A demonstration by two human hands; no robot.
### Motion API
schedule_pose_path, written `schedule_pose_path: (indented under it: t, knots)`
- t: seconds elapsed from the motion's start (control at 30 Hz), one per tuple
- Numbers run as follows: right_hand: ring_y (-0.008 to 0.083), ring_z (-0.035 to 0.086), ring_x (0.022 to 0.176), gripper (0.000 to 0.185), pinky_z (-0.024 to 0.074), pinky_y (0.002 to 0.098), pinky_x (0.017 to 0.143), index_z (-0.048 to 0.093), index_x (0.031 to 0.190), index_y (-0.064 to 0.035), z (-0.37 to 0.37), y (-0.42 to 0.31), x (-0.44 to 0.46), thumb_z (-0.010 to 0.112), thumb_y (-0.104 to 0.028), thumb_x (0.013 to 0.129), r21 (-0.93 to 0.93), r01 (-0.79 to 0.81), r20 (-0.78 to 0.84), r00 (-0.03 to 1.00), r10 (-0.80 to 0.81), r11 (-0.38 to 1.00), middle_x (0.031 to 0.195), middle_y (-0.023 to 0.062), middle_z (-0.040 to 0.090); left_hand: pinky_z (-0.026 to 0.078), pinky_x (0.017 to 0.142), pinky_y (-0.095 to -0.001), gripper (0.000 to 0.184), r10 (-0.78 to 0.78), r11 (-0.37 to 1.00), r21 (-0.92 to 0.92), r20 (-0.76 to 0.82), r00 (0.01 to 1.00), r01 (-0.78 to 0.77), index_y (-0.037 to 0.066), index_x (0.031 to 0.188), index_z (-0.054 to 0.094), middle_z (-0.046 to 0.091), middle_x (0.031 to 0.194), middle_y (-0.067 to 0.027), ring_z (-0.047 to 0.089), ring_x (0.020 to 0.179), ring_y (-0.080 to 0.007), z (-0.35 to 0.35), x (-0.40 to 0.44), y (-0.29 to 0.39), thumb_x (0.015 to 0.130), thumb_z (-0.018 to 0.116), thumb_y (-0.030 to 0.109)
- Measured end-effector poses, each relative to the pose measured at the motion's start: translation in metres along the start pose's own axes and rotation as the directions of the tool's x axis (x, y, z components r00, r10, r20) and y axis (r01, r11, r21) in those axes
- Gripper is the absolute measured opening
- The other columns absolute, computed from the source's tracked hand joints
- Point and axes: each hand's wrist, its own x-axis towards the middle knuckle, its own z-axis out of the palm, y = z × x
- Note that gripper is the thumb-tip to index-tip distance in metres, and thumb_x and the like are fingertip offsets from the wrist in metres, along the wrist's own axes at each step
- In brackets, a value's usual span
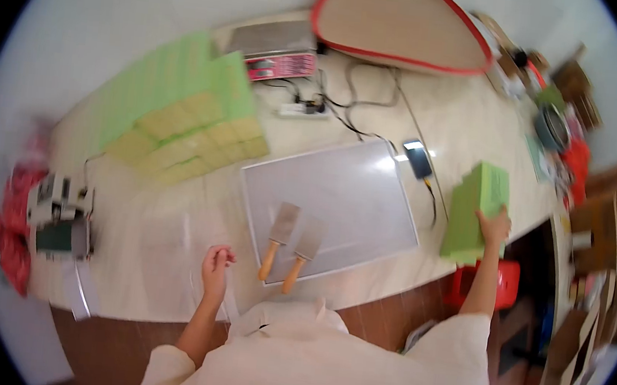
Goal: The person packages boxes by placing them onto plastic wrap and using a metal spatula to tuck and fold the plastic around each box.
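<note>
My right hand (495,225) rests on the green block (477,201) at the table's right, its fingers spread over the block's near right side. My left hand (219,258) hovers above the table, left of the grey tray (338,188), with its fingers curled together; whatever they hold, if anything, is too small to make out. Two scrapers with wooden handles, one (278,240) beside the other (304,255), lie on the tray's near left part. A clear plastic sheet (180,254) lies near my left hand.
Stacked green and yellow blocks (196,122) stand at the back left. Behind the tray are a pink-fronted scale (280,63), a power strip (303,110) and cables. A phone (417,158) lies between tray and block. A small machine (61,217) stands far left, a red stool (507,284) below.
</note>
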Motion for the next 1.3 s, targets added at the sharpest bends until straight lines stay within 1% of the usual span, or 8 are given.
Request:
schedule_pose_path:
  t: [0.37, 0.47, 0.63, 0.77, 0.87, 1.17, 1.23, 1.3]
  knots:
    - [0.0423, 0.032, 0.133, 0.108, 0.0285, 0.0537, 0.108, 0.032, 0.147, -0.0139, -0.138, -0.196, -0.257, 0.083, -0.049, 0.059, 0.488, 0.87, -0.437, 0.179, -0.881, -0.066, 0.147, 0.025, 0.028, 0.049, 0.09, -0.0326, 0.047, -0.204, 0.813, -0.442, 0.393, 0.897, 0.379, 0.005, 0.13, 0.051, 0.064, 0.111, -0.0102, 0.063, 0.1, -0.0188, 0.042, -0.045, 0.063, 0.102, 0.041, 0.042]
    - [0.0416, 0.036, 0.131, 0.093, 0.0275, 0.0545, 0.108, 0.042, 0.142, -0.0216, -0.133, -0.237, -0.339, 0.084, -0.044, 0.063, 0.264, 0.825, -0.593, -0.27, -0.759, -0.5, 0.148, 0.0231, 0.03, 0.049, 0.096, -0.0388, 0.055, -0.08, 0.254, -0.528, 0.824, 0.561, 0.811, 0.004, 0.138, 0.046, 0.059, 0.128, -0.0153, 0.062, 0.111, -0.0257, 0.037, -0.062, 0.094, 0.101, 0.04, 0.045]
    - [0.0367, 0.034, 0.136, 0.073, 0.0268, 0.0534, 0.112, 0.049, 0.14, -0.0267, -0.124, -0.268, -0.431, 0.078, -0.032, 0.073, 0.036, 0.701, -0.672, -0.511, -0.536, -0.713, 0.148, 0.0179, 0.038, 0.05, 0.095, -0.0389, 0.055, -0.085, 0.213, -0.777, 0.589, 0.804, 0.592, 0.003, 0.138, 0.046, 0.059, 0.129, -0.0159, 0.061, 0.113, -0.0272, -0.05, -0.071, 0.049, 0.101, 0.041, 0.043]
    - [0.035, 0.029, 0.141, 0.084, 0.0265, 0.0513, 0.113, 0.031, 0.149, -0.0085, -0.129, -0.266, -0.495, 0.074, -0.036, 0.082, 0.642, 0.552, -0.421, -0.327, -0.846, -0.532, 0.151, 0.0189, 0.033, 0.051, 0.094, -0.0394, 0.055, -0.068, 0.156, -0.862, 0.477, 0.876, 0.482, 0.002, 0.138, 0.047, 0.06, 0.129, -0.0162, 0.061, 0.114, -0.0281, -0.116, -0.056, 0.02, 0.101, 0.041, 0.042]
    - [0.0317, 0.028, 0.141, 0.09, 0.0275, 0.0477, 0.112, 0.019, 0.152, -0.0056, -0.113, -0.274, -0.544, 0.071, -0.036, 0.086, 0.903, -0.378, 0.211, -0.019, -0.977, 0.202, 0.151, 0.0165, 0.031, 0.05, 0.096, -0.0382, 0.054, -0.11, 0.21, -0.874, 0.424, 0.899, 0.438, 0.002, 0.137, 0.046, 0.06, 0.127, -0.0144, 0.061, 0.112, -0.0261, -0.147, -0.041, 0.0, 0.101, 0.041, 0.042]
    - [0.0275, 0.052, 0.119, 0.083, 0.0453, 0.0371, 0.098, 0.021, 0.152, -0.0073, -0.059, -0.309, -0.646, 0.07, -0.017, 0.085, 0.852, -0.288, 0.519, 0.363, -0.774, 0.436, 0.134, 0.0205, 0.047, 0.022, 0.117, -0.0405, 0.07, 0.033, 0.901, -0.398, 0.457, 0.889, 0.171, 0.002, 0.15, 0.024, 0.033, 0.152, -0.0149, 0.03, 0.141, -0.0287, -0.222, 0.015, -0.108, 0.101, 0.041, 0.048]
    - [0.0271, 0.052, 0.118, 0.083, 0.0462, 0.0364, 0.097, 0.022, 0.152, -0.0079, -0.053, -0.301, -0.662, 0.069, -0.01, 0.083, 0.843, -0.251, 0.531, 0.525, -0.665, 0.475, 0.133, 0.0192, 0.048, 0.017, 0.118, -0.0461, 0.079, -0.044, 0.848, 0.517, 0.285, 0.958, -0.115, 0.002, 0.152, 0.019, 0.027, 0.155, -0.0194, 0.02, 0.145, -0.0346, -0.242, 0.025, -0.144, 0.097, 0.047, 0.051]
    - [0.0267, 0.052, 0.119, 0.083, 0.0471, 0.0356, 0.096, 0.023, 0.151, -0.007, -0.05, -0.284, -0.678, 0.069, -0.007, 0.083, 0.834, -0.219, 0.519, 0.625, -0.583, 0.507, 0.135, 0.0174, 0.046, 0.013, 0.118, -0.0497, 0.085, -0.074, 0.783, 0.605, 0.321, 0.944, -0.144, 0.002, 0.152, 0.016, 0.018, 0.156, -0.0236, 0.015, 0.145, -0.0399, -0.248, 0.028, -0.167, 0.094, 0.051, 0.052]
